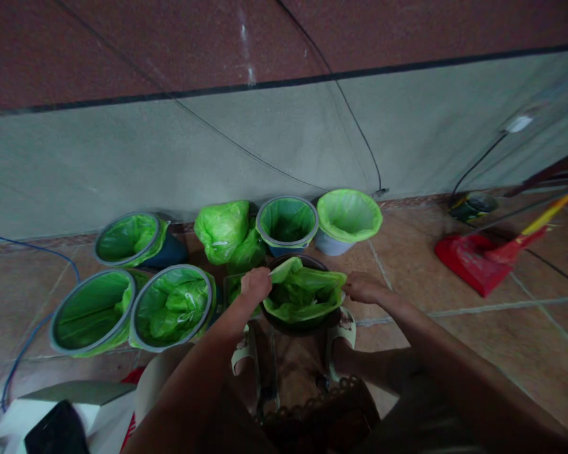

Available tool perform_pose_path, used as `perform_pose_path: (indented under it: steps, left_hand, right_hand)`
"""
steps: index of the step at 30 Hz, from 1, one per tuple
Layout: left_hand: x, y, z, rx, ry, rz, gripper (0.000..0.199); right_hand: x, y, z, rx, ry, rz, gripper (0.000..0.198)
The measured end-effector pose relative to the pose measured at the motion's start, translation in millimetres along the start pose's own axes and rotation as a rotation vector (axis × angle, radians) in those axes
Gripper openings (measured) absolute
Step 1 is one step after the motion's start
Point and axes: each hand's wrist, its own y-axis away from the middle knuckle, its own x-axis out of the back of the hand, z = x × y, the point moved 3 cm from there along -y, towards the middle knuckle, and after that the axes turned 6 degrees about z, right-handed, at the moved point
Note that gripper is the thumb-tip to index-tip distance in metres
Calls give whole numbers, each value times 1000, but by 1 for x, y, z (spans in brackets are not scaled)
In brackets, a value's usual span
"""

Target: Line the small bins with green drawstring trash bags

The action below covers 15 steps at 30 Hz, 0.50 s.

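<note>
As left hand (257, 285) and right hand (362, 288) pinch opposite edges, green bag (307, 308) sits spread between them, presumably to hold its mouth wide; dark bin (299, 329) stands directly under the grip, likely supporting the bag.

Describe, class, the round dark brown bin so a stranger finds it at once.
From the grey lower wall, drop to the rightmost green-lined bin, round, pale blue. Nearer and slightly left stands the dark brown bin, its green plastic bag held by the left hand and right hand. No neighbour shares its dark brown rim.
</note>
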Motion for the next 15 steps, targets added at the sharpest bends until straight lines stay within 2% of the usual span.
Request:
perform_pose_path:
  steps: [3,7,11,15]
  left_hand:
    - [11,-4,-13,119,12,51,34]
    - [16,-7,-29,243,-13,46,33]
    - [9,-6,-30,240,50,-9,35]
    - [7,-6,-23,194,119,-2,50]
  right_hand:
    - [2,-1,5,-63,68,-67,35]
    - [9,-8,11,-124,98,20,46]
    - [11,-26,12,-228,62,139,57]
    - [-2,-39,4,-211,18,81,60]
